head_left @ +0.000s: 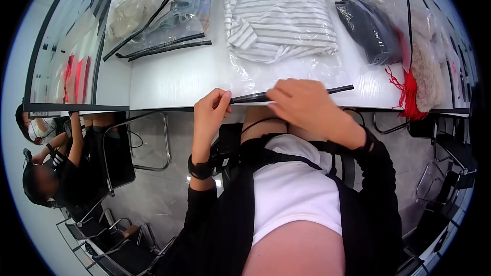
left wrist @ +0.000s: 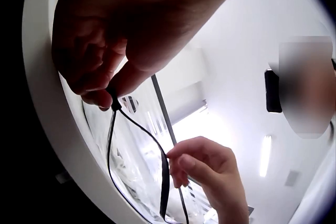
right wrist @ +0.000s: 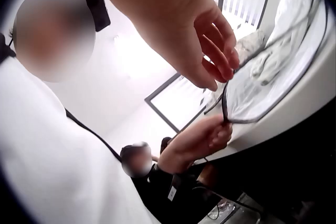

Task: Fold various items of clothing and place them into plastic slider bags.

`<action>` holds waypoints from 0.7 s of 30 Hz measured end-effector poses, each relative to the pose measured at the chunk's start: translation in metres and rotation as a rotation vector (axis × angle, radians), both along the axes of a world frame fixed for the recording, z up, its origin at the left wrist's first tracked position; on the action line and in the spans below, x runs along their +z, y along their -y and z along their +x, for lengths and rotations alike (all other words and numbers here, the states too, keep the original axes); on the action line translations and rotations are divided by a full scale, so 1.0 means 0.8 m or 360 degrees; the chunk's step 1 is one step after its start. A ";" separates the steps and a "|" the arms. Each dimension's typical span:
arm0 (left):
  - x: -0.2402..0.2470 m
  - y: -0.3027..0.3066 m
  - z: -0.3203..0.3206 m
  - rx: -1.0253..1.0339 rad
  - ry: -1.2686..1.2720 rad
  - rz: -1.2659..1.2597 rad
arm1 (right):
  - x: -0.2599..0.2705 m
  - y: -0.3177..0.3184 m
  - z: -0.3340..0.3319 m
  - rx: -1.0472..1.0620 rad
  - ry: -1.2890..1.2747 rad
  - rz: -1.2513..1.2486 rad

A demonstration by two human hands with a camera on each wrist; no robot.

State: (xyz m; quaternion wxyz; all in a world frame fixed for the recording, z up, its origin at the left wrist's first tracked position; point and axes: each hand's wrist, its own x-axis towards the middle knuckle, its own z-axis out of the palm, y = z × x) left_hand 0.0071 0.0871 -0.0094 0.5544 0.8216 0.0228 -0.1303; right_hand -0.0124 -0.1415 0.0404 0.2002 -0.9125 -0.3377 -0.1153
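Observation:
A folded striped garment (head_left: pixel 281 15) lies in a clear bag with a black strip (head_left: pixel 340 89) along its near edge. At the strip's left end, my left hand (head_left: pixel 209 112) pinches it between thumb and fingers; the left wrist view shows the black end (left wrist: pixel 115 103) at the fingertips of that hand (left wrist: pixel 131 29). My right hand (head_left: pixel 307 107), blurred in the head view, is on the strip farther right. In the left wrist view the right hand's (left wrist: pixel 212 174) fingertips meet the strip, loosely curled; the right wrist view shows its fingers (right wrist: pixel 223 50) slightly spread there.
Bagged clothes (head_left: pixel 138 5) with black strips (head_left: pixel 169 48) lie at the left of the white table (head_left: pixel 163 82). To the right are a dark bagged item (head_left: pixel 371 30), red tassels (head_left: pixel 407 92) and a fluffy beige item (head_left: pixel 427 76). Another person (head_left: pixel 56 174) sits at left near chairs.

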 end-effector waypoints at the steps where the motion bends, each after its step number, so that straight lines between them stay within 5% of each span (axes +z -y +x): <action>1: -0.001 -0.001 0.001 -0.0034 0.0001 -0.0048 | -0.007 -0.017 0.002 0.0044 0.0106 0.0034; 5: -0.002 -0.007 0.003 -0.0136 -0.0088 -0.0297 | -0.035 -0.078 0.010 0.0035 0.0505 -0.0058; 21: 0.002 -0.008 0.015 -0.0311 0.0170 0.0053 | -0.057 -0.083 0.029 0.0324 0.0353 -0.0480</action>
